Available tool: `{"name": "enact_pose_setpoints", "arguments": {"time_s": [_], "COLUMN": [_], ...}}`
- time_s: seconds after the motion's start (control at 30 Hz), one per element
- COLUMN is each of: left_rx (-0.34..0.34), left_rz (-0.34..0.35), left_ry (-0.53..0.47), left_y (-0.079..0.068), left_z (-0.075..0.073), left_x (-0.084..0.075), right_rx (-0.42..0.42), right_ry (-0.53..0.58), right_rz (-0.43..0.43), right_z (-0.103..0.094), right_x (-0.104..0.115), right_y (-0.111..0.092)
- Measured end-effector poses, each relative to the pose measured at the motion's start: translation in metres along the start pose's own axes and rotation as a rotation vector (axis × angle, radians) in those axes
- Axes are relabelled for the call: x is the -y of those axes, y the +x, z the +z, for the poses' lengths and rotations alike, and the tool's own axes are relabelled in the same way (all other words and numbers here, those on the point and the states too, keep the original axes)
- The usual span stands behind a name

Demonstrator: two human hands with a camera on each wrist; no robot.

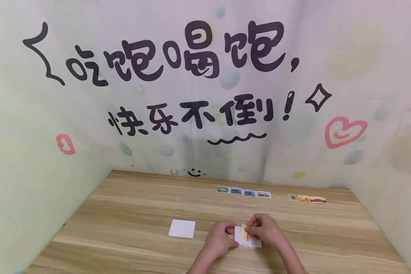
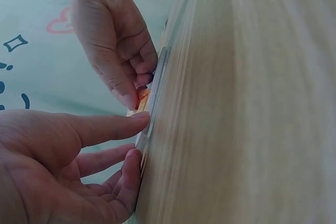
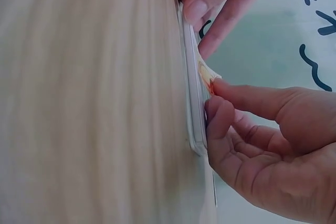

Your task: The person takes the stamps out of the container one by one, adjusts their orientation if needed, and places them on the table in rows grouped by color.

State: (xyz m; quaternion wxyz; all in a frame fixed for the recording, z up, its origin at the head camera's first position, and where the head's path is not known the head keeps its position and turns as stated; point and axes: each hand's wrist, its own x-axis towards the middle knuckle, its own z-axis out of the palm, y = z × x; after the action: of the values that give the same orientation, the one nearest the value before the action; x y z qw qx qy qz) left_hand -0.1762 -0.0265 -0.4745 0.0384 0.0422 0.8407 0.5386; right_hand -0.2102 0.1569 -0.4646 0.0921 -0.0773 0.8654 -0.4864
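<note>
My right hand (image 1: 266, 229) pinches an orange-and-yellow stamp (image 1: 244, 233) between thumb and finger. The stamp is tilted over a white card (image 1: 255, 243) that lies flat, apparently in or on a clear plastic case; part of the stamp and card is hidden behind the right fingers. At the card's left side, my left hand (image 1: 220, 238) holds its edge with thumb and fingers. In the right wrist view, the stamp (image 3: 206, 74) bends up from the card stack (image 3: 193, 82), one end in the fingertips.
Left of the hands lies another white card (image 1: 182, 228). Behind are two clear plastic pieces (image 1: 186, 205). Farther back sits a row of several blue and green stamps (image 1: 243, 191); a small brown stamp (image 1: 292, 198) and orange stamps (image 1: 313, 199) lie at right on the wooden table (image 1: 123, 213).
</note>
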Motion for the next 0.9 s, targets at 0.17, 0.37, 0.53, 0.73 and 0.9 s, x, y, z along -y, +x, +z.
{"name": "enact_pose_setpoints", "arguments": {"time_s": [0.17, 0.37, 0.53, 0.73, 0.9], "left_rx": [0.001, -0.002, -0.005, -0.005, 0.0], "left_rz": [-0.002, 0.003, -0.001, -0.001, -0.001], "left_ry": [0.002, 0.002, 0.001, 0.0, -0.001], "left_y": [-0.0001, -0.0006, -0.0008, -0.0016, -0.0006], "left_z": [0.0, -0.0005, -0.0007, -0.0007, -0.0008], "left_x": [-0.0004, -0.0009, -0.0011, -0.0016, -0.0013], "right_rx": [0.029, 0.074, 0.069, 0.048, 0.046], "right_ry": [0.043, 0.023, 0.001, -0.002, 0.008], "right_rz": [-0.026, -0.067, -0.05, -0.036, -0.054], "right_z": [-0.0036, -0.0063, -0.0058, -0.0052, -0.007], "right_x": [-0.0015, -0.0028, -0.0021, -0.0017, -0.0019], "right_y": [0.0006, 0.0013, 0.0014, 0.0003, 0.0007]}}
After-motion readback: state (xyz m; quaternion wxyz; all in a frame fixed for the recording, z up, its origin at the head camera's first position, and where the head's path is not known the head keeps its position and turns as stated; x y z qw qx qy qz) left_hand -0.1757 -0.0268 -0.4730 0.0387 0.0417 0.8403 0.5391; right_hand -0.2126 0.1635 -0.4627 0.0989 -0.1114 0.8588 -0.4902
